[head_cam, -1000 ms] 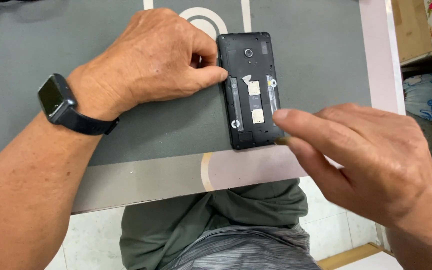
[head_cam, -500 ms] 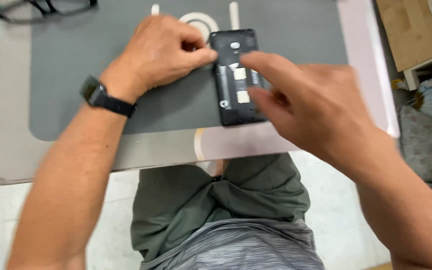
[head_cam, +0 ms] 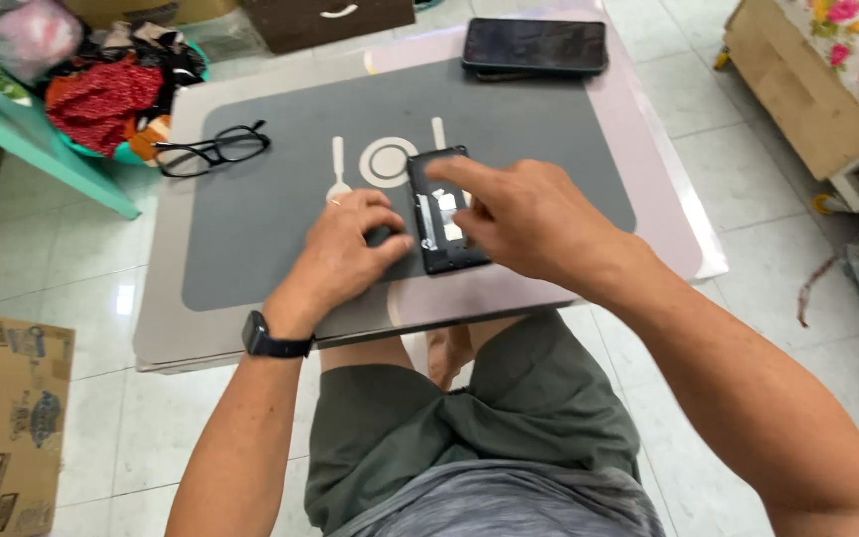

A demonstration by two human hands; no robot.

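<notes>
Both hands point(head_cam: 350, 244) on opened phone point(head_cam: 444, 214)

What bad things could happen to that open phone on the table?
The opened phone has its back off, so its small inner parts lie bare under the right hand; a hard poke might damage them. The left hand only rests against its side, so it might slide on the grey mat. It also lies near the table's front edge and could drop.

Matt black plastic phone body point(head_cam: 446, 214) lies on a smooth matt grey mat point(head_cam: 251, 229); upper left, glossy black plastic glasses point(head_cam: 213, 149); floor tiles point(head_cam: 82, 288) glossy
</notes>
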